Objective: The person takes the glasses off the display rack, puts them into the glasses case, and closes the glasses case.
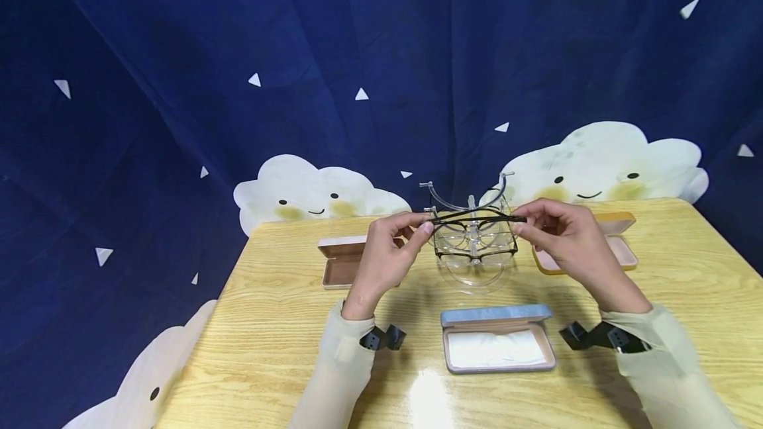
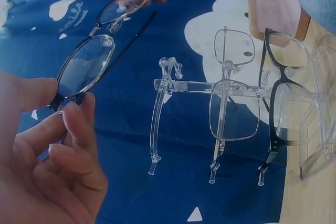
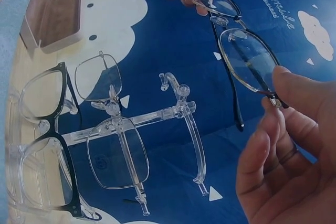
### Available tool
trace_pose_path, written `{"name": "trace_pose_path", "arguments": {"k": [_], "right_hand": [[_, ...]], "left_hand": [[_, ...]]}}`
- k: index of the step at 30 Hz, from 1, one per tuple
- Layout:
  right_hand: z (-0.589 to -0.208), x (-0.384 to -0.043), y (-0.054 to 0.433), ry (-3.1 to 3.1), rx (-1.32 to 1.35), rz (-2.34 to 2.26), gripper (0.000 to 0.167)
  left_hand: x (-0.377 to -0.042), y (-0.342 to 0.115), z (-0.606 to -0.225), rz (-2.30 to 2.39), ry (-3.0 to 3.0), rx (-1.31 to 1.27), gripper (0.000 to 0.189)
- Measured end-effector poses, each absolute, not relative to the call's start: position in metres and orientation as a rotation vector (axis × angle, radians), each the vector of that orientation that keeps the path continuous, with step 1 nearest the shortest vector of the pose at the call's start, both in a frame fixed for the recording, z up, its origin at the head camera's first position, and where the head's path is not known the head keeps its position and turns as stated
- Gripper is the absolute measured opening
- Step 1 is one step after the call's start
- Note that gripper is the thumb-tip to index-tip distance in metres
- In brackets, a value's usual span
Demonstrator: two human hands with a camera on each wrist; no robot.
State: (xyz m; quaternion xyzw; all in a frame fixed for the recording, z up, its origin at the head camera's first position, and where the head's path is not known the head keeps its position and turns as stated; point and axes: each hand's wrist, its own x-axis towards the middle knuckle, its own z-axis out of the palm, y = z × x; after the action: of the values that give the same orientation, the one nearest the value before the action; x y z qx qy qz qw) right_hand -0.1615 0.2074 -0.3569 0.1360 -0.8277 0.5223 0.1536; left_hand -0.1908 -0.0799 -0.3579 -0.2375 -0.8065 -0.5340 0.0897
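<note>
We see glasses point(image 3: 237, 40) | black upper rims, thin metallic lower rims, clear lenses | arms folded behind the lenses | held aloft by both ends

- Held glasses point(image 2: 86, 65): between left fingers point(image 1: 424, 230), right fingers point(image 1: 527, 232).
- Display stand point(image 2: 194, 87) below fingers, racked glasses point(image 2: 272, 109) aboard.
- Near case point(image 1: 496, 314) before fingers on worktop point(image 1: 280, 323), cloth point(image 1: 496, 351) inside.
- Left case point(image 1: 342, 271) left of fingers.
- Right case point(image 1: 623, 253) right of fingers.

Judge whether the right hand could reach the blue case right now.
Probably yes: nothing appears to stand between the right hand and the open blue case, though that hand is pinching the glasses.
</note>
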Motion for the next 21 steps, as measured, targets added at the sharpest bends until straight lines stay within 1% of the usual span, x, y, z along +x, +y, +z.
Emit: {"name": "trace_pose_path", "arguments": {"k": [21], "right_hand": [[-0.3569,-0.1619,0.2074,-2.369,0.395,1.480,0.013]], "left_hand": [[-0.1904,-0.0806,-0.3573,-1.534,-2.408,-0.734,0.020]]}}
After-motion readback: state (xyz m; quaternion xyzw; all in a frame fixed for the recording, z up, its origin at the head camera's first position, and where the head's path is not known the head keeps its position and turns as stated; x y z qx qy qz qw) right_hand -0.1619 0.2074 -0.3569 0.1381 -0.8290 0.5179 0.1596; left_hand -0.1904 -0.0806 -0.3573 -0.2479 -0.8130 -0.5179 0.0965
